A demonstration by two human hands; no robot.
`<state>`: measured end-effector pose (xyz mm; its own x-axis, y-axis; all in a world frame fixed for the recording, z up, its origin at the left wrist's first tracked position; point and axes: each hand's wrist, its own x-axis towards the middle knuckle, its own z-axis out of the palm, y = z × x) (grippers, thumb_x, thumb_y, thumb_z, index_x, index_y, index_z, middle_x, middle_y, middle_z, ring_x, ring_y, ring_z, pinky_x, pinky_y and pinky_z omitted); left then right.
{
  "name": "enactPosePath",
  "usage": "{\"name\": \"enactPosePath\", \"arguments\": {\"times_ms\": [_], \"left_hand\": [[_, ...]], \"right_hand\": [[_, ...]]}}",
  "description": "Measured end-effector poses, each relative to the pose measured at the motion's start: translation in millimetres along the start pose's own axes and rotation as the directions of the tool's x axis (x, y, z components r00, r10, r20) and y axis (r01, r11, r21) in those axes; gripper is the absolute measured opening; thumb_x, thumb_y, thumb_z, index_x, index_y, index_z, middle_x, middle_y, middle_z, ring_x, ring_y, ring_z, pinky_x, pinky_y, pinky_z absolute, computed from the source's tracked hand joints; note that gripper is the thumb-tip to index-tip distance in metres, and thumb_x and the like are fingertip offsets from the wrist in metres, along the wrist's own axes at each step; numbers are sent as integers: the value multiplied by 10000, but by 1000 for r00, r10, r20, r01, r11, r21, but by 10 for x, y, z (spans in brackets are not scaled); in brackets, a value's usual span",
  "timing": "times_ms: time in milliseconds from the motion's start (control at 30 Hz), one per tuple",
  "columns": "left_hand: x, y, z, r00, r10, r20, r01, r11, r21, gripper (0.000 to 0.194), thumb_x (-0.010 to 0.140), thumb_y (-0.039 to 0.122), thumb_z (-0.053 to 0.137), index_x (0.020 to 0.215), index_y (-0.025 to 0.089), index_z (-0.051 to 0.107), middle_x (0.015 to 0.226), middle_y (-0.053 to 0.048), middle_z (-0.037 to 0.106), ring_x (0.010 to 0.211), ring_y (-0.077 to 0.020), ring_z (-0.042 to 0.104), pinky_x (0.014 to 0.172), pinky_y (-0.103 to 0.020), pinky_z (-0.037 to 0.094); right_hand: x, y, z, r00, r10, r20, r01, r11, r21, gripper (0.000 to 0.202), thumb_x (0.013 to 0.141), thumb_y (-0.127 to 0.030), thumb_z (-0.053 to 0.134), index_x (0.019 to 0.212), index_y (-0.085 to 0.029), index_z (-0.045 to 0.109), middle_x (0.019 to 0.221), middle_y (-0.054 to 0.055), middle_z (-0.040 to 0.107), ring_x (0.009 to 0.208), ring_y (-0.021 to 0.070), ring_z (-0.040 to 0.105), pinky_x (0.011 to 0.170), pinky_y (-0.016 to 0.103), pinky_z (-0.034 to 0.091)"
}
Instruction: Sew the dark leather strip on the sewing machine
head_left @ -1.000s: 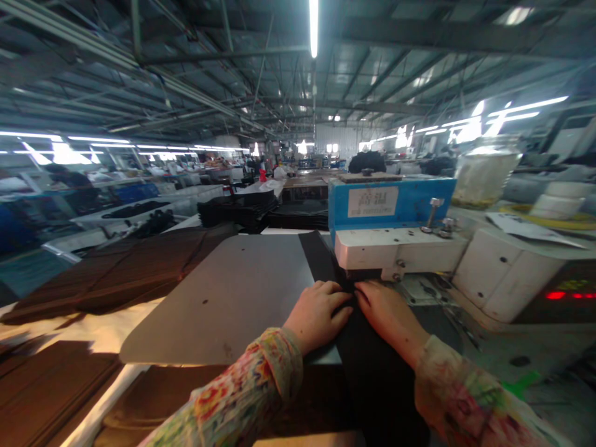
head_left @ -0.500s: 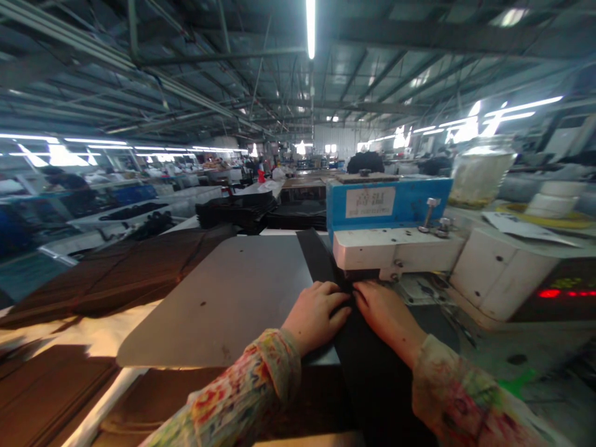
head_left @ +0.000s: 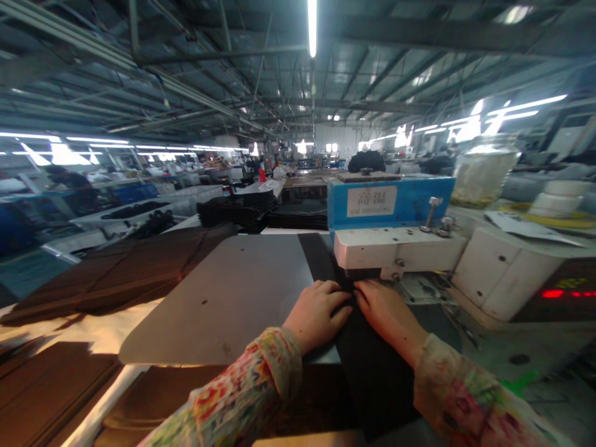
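A long piece of black fabric (head_left: 372,379) runs away from me under the head of a sewing machine (head_left: 400,248). Its far part (head_left: 316,254) lies along the right side of a smooth grey metal plate (head_left: 246,292). My left hand (head_left: 319,313) is closed at the fabric's left side, fingers bent and pressed on it just in front of the machine head. Close by on the right, my right hand (head_left: 384,313) has its fingers together on the same fabric, fingertips near the left ones. The needle and the fabric under the fingers are hidden.
Stacks of brown fabric (head_left: 125,267) lie left of the plate, with black stacks (head_left: 237,208) behind it. A glass jar (head_left: 484,171) and a white spool (head_left: 559,202) stand on the right. A lit red display (head_left: 554,293) shows on the machine's body.
The black fabric has slid away from me: its near end has come into view at the bottom and its far part lies wider beside the plate. Both hands stay nearly in place.
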<state>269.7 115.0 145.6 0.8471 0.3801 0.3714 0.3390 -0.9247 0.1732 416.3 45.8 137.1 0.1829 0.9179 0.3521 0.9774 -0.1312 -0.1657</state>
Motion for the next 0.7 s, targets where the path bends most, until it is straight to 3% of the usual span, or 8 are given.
{"name": "enactPosePath", "arguments": {"times_ms": [700], "left_hand": [[0, 9, -24, 1000, 27, 16, -26, 1000, -13, 305, 839, 385, 446, 1068, 234, 581, 1079, -31, 558, 942, -187, 492, 839, -329, 419]], "right_hand": [[14, 17, 14, 1000, -5, 13, 5, 1000, -5, 272, 860, -166, 357, 993, -126, 591, 929, 103, 635, 858, 189, 589, 742, 278, 415]]}}
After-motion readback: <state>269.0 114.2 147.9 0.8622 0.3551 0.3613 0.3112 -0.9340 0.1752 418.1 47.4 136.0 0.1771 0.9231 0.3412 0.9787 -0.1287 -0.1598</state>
